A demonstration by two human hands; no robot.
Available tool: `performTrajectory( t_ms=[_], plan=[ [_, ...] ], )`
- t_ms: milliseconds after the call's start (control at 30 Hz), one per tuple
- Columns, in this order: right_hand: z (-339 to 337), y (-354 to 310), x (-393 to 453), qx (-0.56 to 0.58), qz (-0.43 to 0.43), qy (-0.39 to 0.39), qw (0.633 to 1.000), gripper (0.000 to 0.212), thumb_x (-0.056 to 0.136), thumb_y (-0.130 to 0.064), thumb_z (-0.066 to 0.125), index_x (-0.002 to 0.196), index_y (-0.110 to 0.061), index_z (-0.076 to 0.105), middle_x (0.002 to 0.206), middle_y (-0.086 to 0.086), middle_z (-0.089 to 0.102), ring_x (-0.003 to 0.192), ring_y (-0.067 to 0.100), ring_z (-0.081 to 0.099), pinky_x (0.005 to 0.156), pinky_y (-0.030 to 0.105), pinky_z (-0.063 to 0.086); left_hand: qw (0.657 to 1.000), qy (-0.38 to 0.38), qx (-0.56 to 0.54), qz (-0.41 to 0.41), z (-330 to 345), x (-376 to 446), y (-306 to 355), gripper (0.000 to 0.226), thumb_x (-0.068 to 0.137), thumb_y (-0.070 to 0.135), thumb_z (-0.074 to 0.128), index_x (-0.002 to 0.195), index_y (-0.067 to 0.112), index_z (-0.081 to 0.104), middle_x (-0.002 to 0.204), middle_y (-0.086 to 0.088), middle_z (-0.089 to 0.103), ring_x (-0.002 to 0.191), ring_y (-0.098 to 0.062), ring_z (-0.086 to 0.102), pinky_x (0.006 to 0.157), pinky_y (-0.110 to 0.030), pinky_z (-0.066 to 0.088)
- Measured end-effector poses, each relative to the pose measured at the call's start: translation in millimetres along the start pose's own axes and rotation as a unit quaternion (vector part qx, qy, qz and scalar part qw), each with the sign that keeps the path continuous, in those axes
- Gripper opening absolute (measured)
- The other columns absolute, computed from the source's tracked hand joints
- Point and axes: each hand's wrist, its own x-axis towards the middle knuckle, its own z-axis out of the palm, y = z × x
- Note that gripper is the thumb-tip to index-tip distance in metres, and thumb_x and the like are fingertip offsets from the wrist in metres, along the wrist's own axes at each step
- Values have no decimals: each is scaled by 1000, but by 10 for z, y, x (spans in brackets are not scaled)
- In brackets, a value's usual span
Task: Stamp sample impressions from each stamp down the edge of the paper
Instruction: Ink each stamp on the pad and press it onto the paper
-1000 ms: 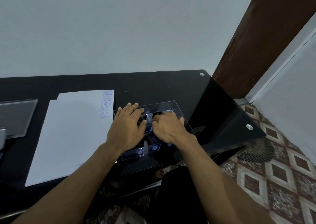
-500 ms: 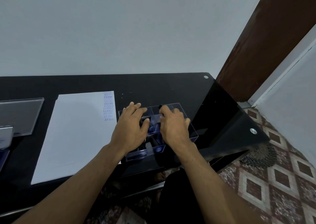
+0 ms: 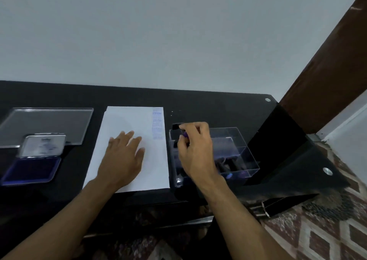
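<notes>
one black stamp (image 3: 177, 126) pinched in right hand (image 3: 195, 150) fingers; left hand (image 3: 123, 156) flat on paper (image 3: 151, 160).

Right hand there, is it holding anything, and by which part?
Yes. The right hand pinches a small stamp lifted above the clear box, fingers on its purple knob end; the dark block sticks out beyond the fingertips.

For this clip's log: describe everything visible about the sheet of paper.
The paper is a plain white sheet lying flat on the black glossy desk, long side running away from the person. A column of blurred blue stamp impressions runs down the far part of its right edge; the rest looks blank. The left hand rests flat on it. The clear box sits just right of it.
</notes>
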Motion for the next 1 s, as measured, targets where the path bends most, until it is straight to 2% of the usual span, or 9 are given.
performTrajectory(
  t_ms=[133, 367, 500, 633, 733, 833, 933, 1000],
  plan=[
    [299, -265, -57, 19, -29, -23, 999, 28, 87, 1, 62, 108, -17, 66, 109, -2, 47, 84, 6, 53, 75, 19, 50, 999, -32, 35, -13, -73, -216, -268, 56, 101, 44, 26, 146, 19, 48, 159, -9, 38, 150, -30, 27, 123, -56, 17],
    [647, -585, -169, 23, -43, -72, 996, 27, 90, -5, 63, 111, -21, 66, 110, -4, 49, 81, 2, 52, 73, 14, 49, 999, -31, 34, 2, -150, -493, -414, 66, 98, 50, 14, 144, 20, 50, 158, -6, 40, 150, -28, 27, 122, -59, 18],
    [723, -675, -224, 25, -53, -104, 993, 26, 91, -6, 62, 113, -19, 68, 109, -2, 51, 80, 0, 50, 73, 1, 40, 1000, -27, 1, -7, -146, -513, -432, 52, 105, 43, 26, 151, 24, 42, 164, -1, 28, 155, -21, 13, 126, -51, 8],
    [763, -752, -227, 19, -51, -122, 991, 26, 92, -7, 62, 115, -19, 67, 110, -2, 52, 80, 0, 50, 73, -3, 38, 999, -15, -35, -2, -179, -519, -452, 49, 107, 38, 34, 152, 22, 40, 165, -1, 24, 155, -19, 9, 126, -46, 2],
    [837, -851, -188, 20, -48, -144, 988, 26, 94, -10, 62, 117, -19, 66, 115, -2, 52, 86, 1, 50, 76, -4, 35, 999, 14, -49, -3, -278, -575, -572, 47, 106, 36, 40, 150, 20, 43, 164, -3, 29, 155, -20, 13, 126, -43, 7],
    [981, -999, -186, 15, -42, -163, 986, 25, 93, -14, 65, 117, -21, 66, 119, -4, 50, 85, 2, 50, 74, -5, 33, 998, 49, -38, -15, -415, -708, -800, 46, 104, 35, 46, 146, 17, 49, 160, -6, 37, 152, -24, 21, 125, -47, 16],
    [1159, -1211, -230, 40, -65, -181, 980, 28, 93, -12, 64, 119, -20, 67, 111, -5, 48, 79, -3, 50, 73, -4, 36, 995, 77, -32, -46, -582, -879, -1085, 54, 99, 44, 41, 143, 15, 52, 155, -8, 42, 150, -26, 28, 123, -50, 22],
    [1287, -1375, -256, 51, -81, -205, 974, 31, 94, -12, 61, 123, -20, 65, 107, -6, 47, 80, 1, 51, 74, 0, 36, 993, 90, -17, -74, -686, -999, -1301, 60, 97, 49, 35, 142, 14, 53, 153, -9, 44, 148, -28, 31, 122, -52, 23]
  ],
)
